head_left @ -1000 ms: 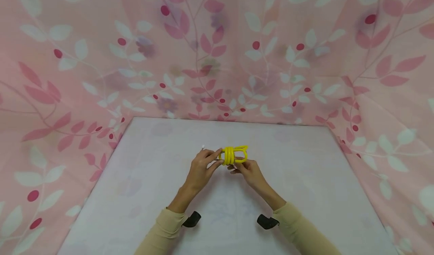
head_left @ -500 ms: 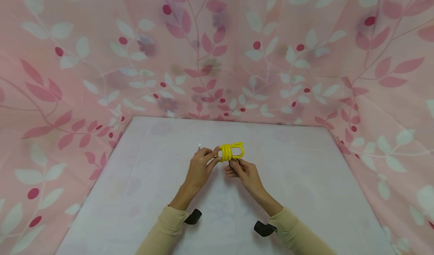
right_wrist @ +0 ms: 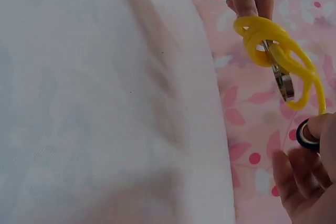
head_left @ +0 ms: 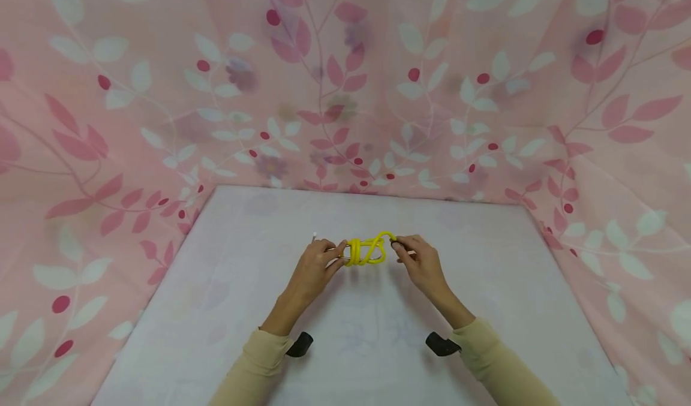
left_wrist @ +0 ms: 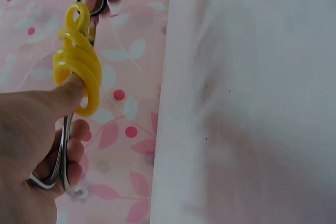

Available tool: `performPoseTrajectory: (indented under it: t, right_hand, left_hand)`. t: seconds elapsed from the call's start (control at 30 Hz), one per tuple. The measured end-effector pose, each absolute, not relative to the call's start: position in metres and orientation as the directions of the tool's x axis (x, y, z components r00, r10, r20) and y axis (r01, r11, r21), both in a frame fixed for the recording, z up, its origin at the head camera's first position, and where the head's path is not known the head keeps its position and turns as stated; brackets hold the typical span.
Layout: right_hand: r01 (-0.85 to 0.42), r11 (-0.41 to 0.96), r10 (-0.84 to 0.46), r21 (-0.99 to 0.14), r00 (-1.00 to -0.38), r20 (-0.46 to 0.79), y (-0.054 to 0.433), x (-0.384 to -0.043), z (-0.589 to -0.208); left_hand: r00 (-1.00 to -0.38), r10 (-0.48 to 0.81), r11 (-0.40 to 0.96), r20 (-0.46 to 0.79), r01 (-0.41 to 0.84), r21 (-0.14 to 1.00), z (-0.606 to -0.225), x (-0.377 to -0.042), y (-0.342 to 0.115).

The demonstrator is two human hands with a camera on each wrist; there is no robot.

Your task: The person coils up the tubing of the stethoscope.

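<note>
A stethoscope hangs between the two hands, its yellow tubing [head_left: 355, 253] wound in several turns around its metal ear tubes [left_wrist: 65, 142]. My left hand [head_left: 312, 269] grips the ear tubes, with the thumb against the coils. A white ear tip [head_left: 315, 235] sticks out behind the left fingers. To the right, my right hand [head_left: 426, 267] pinches the round chest piece [right_wrist: 308, 136], which has a black rim. From the chest piece, the loose end of tubing runs up and crosses over the open loop at the right end of the bundle.
A white-covered table [head_left: 259, 358] lies beneath both hands. Pink curtain fabric [head_left: 345, 94] with a leaf print surrounds it at the back and sides. Black wrist devices [head_left: 300, 345] stick out inward from both beige sleeves [head_left: 259, 358].
My right hand has drawn the chest piece from under the bundle out to its right, pulling the tubing end across the loop. My left hand keeps its grip, shifting slightly left.
</note>
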State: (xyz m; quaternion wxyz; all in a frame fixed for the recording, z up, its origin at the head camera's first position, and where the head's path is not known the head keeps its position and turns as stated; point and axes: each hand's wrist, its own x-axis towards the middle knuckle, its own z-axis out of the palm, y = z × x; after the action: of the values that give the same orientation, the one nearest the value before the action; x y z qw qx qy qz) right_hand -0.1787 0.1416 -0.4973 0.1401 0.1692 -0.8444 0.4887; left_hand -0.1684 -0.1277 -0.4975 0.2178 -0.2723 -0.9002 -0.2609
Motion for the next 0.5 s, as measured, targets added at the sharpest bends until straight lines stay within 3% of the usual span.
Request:
performPoseTrajectory:
  t: [0.13,0.5]
  right_hand:
    - [-0.459,0.646,-0.106,-0.61,-0.846,0.523,0.135,-0.174,-0.495]
    - [-0.503,0.797,-0.239,-0.335,-0.772,0.589,0.121,-0.158,-0.49]
  left_hand:
    - [-0.754,0.357,0.752,0.551,0.582,0.31,-0.498,-0.17,-0.126]
    - [-0.765,0.332,0.799,0.551,0.539,0.267,-0.502,-0.17,-0.116]
